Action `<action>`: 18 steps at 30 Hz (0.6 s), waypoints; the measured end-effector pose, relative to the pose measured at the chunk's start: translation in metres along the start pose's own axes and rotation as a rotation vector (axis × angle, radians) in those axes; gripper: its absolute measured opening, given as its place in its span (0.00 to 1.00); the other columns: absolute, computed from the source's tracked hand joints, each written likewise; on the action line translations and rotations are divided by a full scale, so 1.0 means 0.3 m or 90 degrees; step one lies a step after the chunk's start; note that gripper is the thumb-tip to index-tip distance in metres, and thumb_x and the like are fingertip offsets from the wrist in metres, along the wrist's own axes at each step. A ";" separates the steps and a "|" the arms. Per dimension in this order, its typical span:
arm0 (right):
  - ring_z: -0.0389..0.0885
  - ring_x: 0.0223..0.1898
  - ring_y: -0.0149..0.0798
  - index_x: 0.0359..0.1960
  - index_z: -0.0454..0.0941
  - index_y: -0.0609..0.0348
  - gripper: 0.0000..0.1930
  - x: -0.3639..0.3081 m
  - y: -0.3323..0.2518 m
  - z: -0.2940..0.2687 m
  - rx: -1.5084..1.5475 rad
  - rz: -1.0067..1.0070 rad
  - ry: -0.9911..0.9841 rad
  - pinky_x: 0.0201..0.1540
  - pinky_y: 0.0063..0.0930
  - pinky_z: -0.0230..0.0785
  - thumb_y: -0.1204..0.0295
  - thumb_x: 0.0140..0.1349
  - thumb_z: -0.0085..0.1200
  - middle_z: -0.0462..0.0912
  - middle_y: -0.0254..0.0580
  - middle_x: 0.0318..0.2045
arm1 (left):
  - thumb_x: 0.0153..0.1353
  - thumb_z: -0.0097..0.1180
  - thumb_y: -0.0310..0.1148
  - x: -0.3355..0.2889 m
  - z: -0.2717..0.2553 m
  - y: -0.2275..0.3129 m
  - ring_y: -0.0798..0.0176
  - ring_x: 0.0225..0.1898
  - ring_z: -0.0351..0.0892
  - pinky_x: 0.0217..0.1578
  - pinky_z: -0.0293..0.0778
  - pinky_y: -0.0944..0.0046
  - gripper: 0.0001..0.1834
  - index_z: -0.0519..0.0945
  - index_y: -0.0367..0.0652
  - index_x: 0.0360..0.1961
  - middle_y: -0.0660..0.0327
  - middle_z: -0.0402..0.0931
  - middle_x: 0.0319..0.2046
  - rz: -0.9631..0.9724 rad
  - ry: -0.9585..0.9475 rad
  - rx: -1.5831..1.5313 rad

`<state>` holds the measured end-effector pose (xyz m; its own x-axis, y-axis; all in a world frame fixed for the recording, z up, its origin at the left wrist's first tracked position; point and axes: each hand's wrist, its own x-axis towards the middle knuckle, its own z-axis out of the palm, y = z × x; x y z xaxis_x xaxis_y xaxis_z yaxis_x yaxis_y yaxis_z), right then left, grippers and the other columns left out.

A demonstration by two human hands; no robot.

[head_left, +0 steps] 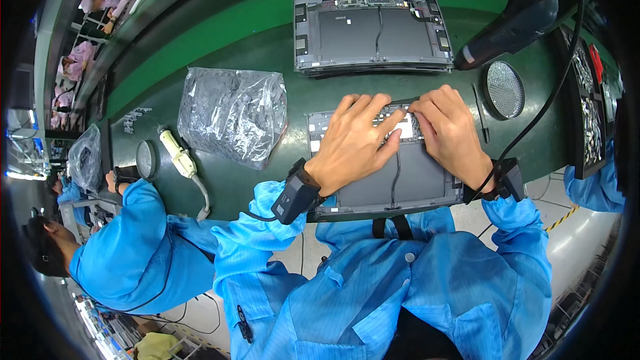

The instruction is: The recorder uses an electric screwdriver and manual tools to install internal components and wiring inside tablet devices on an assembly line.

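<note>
An opened laptop base (430, 177) with exposed circuit boards and a dark lower panel lies in front of me at the table's near edge. Across its upper left part rests my left hand (353, 140), holding nothing, its thumb apart and its fingers extended over the board. My right hand (453, 137) is at the upper right of the base, fingers bent and pinched together at the circuit board. Whatever is between those fingertips is hidden. A white rectangular piece (404, 127) shows on the board between the hands. Both wrists wear black strapped devices.
Behind is a stack of similar laptop bases (347, 33). Plastic-wrapped parts (233, 113), a cream power screwdriver (179, 153) and a round dish (145, 159) lie left. Rightward are another dish (505, 90), a thin dark tool (481, 113), a black device (513, 20) and a hanging cable (552, 97). A co-worker (127, 247) sits left.
</note>
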<state>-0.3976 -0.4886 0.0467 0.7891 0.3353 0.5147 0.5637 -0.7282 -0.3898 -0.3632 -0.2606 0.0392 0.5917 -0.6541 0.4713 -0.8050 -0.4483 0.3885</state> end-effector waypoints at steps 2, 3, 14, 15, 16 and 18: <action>0.79 0.42 0.53 0.40 0.84 0.67 0.09 -0.005 -0.005 0.008 -0.020 0.003 0.014 0.46 0.45 0.73 0.85 0.57 0.65 0.81 0.47 0.39 | 0.63 0.69 0.32 0.001 0.004 -0.002 0.46 0.48 0.83 0.53 0.76 0.48 0.18 0.88 0.43 0.54 0.52 0.80 0.51 -0.002 -0.003 0.003; 0.79 0.42 0.53 0.41 0.84 0.67 0.09 -0.007 -0.004 0.007 -0.022 0.007 0.012 0.46 0.45 0.73 0.85 0.58 0.65 0.81 0.47 0.39 | 0.64 0.69 0.32 0.002 0.006 0.000 0.46 0.48 0.82 0.53 0.76 0.48 0.18 0.89 0.44 0.55 0.52 0.80 0.51 -0.007 -0.005 0.001; 0.74 0.50 0.47 0.48 0.94 0.48 0.18 -0.070 0.005 -0.037 0.012 0.156 0.015 0.53 0.42 0.65 0.83 0.60 0.64 0.79 0.41 0.47 | 0.67 0.67 0.34 0.015 -0.005 0.012 0.44 0.57 0.77 0.55 0.69 0.47 0.20 0.89 0.45 0.59 0.47 0.77 0.54 -0.084 -0.072 -0.069; 0.74 0.50 0.47 0.48 0.94 0.48 0.18 -0.076 0.007 -0.042 0.011 0.160 0.014 0.53 0.42 0.65 0.83 0.60 0.64 0.79 0.41 0.47 | 0.67 0.66 0.34 0.017 -0.002 0.013 0.44 0.57 0.77 0.55 0.69 0.47 0.20 0.89 0.46 0.60 0.46 0.76 0.55 -0.085 -0.077 -0.075; 0.73 0.52 0.48 0.50 0.95 0.46 0.20 -0.081 0.008 -0.047 -0.013 0.156 0.011 0.55 0.43 0.63 0.83 0.61 0.62 0.79 0.43 0.49 | 0.67 0.66 0.34 0.018 0.002 0.014 0.44 0.57 0.77 0.55 0.69 0.47 0.20 0.89 0.46 0.60 0.46 0.76 0.55 -0.083 -0.079 -0.078; 0.71 0.54 0.48 0.52 0.95 0.43 0.22 -0.089 0.015 -0.055 -0.037 0.152 0.008 0.57 0.45 0.62 0.83 0.62 0.60 0.78 0.44 0.52 | 0.67 0.66 0.34 0.017 0.001 0.017 0.44 0.56 0.77 0.54 0.68 0.47 0.20 0.89 0.47 0.60 0.46 0.76 0.54 -0.086 -0.084 -0.049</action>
<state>-0.4202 -0.5106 0.0437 0.8950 0.1426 0.4225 0.3466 -0.8188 -0.4577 -0.3644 -0.2664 0.0435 0.6788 -0.6681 0.3046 -0.7105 -0.4929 0.5023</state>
